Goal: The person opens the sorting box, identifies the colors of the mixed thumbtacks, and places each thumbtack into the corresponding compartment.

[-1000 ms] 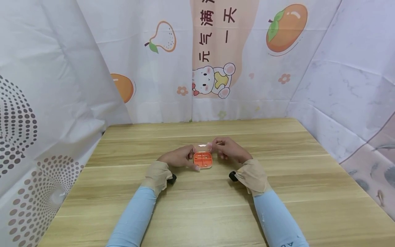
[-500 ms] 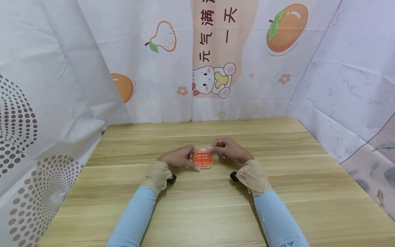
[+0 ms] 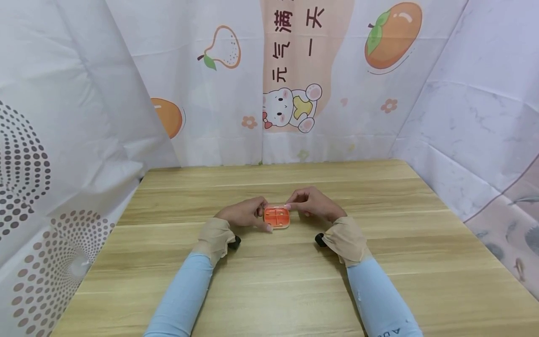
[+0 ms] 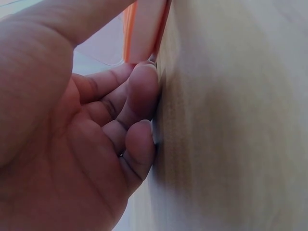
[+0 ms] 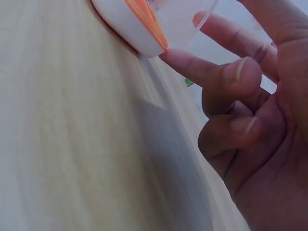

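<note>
A small pill box (image 3: pixel 277 217) with an orange four-part inside lies on the table, several tiny pieces in its compartments. My left hand (image 3: pixel 243 214) grips the box's left side, thumb near the front corner and fingers curled at the back. At the far right corner, my right hand (image 3: pixel 315 204) holds the clear lid (image 5: pixel 185 21) by its edge between thumb and index finger. Another right finger touches the corner of the white base (image 5: pixel 139 41) in the right wrist view. The lid stands partly raised; its exact angle is hard to tell.
The wood-grain table (image 3: pixel 273 281) spreads around both arms. A printed curtain (image 3: pixel 227 103) hangs behind its far edge, with white sheets on the left and right. A black wrist camera (image 3: pixel 235 243) sits under the left wrist, another (image 3: pixel 320 240) under the right.
The clear lid has tipped from standing up behind the box to a lower slant. The right fingertips have moved slightly with it; the left hand keeps its hold.
</note>
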{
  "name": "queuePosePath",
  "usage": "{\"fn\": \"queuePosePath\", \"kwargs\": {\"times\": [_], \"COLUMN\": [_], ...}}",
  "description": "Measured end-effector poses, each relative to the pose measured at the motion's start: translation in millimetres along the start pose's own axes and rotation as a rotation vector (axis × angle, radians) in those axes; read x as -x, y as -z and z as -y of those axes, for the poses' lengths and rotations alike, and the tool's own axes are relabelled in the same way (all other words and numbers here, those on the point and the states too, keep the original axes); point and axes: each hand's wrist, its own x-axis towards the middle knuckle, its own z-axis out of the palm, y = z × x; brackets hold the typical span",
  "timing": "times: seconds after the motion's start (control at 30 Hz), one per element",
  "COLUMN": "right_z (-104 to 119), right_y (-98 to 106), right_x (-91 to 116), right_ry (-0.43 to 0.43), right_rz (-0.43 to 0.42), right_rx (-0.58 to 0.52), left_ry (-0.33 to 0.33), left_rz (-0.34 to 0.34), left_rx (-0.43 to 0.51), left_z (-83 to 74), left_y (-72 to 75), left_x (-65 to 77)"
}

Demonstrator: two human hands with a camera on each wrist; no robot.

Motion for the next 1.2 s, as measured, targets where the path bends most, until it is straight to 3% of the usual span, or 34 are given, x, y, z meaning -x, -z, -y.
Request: {"fn": "queuePosePath", "kwargs": {"times": [0.77, 1.07, 1.2], "right_z": [0.6, 3.1, 5.0], "right_y": [-0.2, -1.1, -2.3], "right_x": [-0.2, -1.8, -3.1], "right_ry": [-0.019, -0.044, -0.019], "right_rz": [0.063, 0.083, 0.088], "right_rx": [0.045, 0.096, 0.171], "left_ry": [0.008, -0.028, -0.062], "left_rz": [0.044, 0.056, 0.058], "left_rx": [0.024, 0.006, 0.006], "left_z": [-2.9, -3.1, -1.8], "left_y": [1.3, 2.3, 2.4], "left_x": [2.9, 3.9, 3.0]}}
